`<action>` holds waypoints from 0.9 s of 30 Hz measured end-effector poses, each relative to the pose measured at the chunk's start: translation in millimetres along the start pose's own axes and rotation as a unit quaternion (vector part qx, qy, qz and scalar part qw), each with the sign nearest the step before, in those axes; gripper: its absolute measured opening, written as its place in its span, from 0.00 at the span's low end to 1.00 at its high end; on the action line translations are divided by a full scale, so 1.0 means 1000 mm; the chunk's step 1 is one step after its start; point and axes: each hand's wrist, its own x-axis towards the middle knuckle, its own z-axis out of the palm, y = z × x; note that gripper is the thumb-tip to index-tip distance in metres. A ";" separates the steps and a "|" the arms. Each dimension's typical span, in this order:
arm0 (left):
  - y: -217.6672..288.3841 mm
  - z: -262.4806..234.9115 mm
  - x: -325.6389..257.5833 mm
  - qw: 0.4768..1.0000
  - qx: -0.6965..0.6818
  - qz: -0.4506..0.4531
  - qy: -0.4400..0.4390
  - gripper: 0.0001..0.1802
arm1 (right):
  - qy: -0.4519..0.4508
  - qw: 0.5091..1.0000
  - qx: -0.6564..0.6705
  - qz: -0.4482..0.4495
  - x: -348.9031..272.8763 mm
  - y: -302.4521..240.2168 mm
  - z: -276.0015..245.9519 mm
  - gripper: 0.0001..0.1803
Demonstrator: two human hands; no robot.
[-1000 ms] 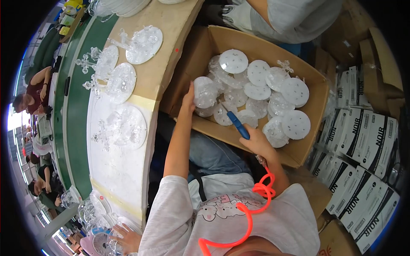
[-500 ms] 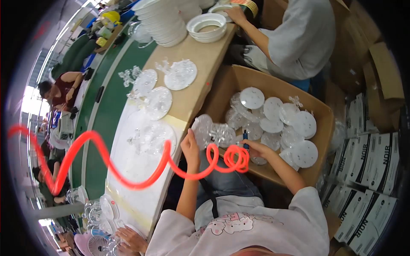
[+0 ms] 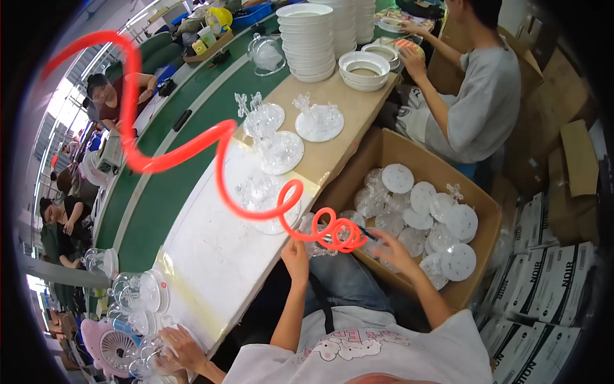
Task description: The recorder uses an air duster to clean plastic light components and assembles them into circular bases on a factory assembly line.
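Note:
My left hand [image 3: 295, 261] grips the edge of a clear plastic ornament [image 3: 307, 224] with a round base, held over my lap beside the table edge. Coils of a red spiral hose [image 3: 147, 164] pass in front of it and hide much of it. In my right hand [image 3: 394, 251] is a slim dark blue air tool [image 3: 367, 233] at the hose's end, its tip pointing left toward the ornament. Just beyond that hand, a cardboard box [image 3: 441, 168] holds many similar clear pieces with round white bases. More clear ornaments [image 3: 320, 123] stand on the table to the left.
White ring-shaped bases [image 3: 306, 45] rise in tall stacks at the far end of the table [image 3: 198, 256]. A co-worker in grey [image 3: 489, 96] sits behind the box. Another person's hand [image 3: 182, 345] touches pieces at lower left. Printed cartons [image 3: 543, 281] are piled on the right.
The view has shifted, so the scene sits lower and further right. The air tool has tilted from upright to slanting leftward, and the hose coils now cover more of the ornament.

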 end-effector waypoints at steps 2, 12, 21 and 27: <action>0.002 0.008 0.002 1.000 -0.019 0.008 -0.001 0.25 | -0.005 0.998 -0.035 -0.049 -0.021 -0.060 0.010 0.36; 0.002 0.000 -0.005 0.998 -0.020 0.051 0.010 0.25 | 0.155 0.966 -0.148 -0.146 -0.004 -0.024 -0.005 0.20; -0.023 -0.029 -0.010 0.983 -0.158 -0.079 -0.051 0.25 | 0.190 0.971 -0.069 -0.126 0.028 -0.024 -0.038 0.18; 0.018 -0.034 -0.016 0.960 -0.193 -0.159 -0.126 0.26 | 0.023 0.970 -0.220 -0.103 0.067 0.013 -0.062 0.21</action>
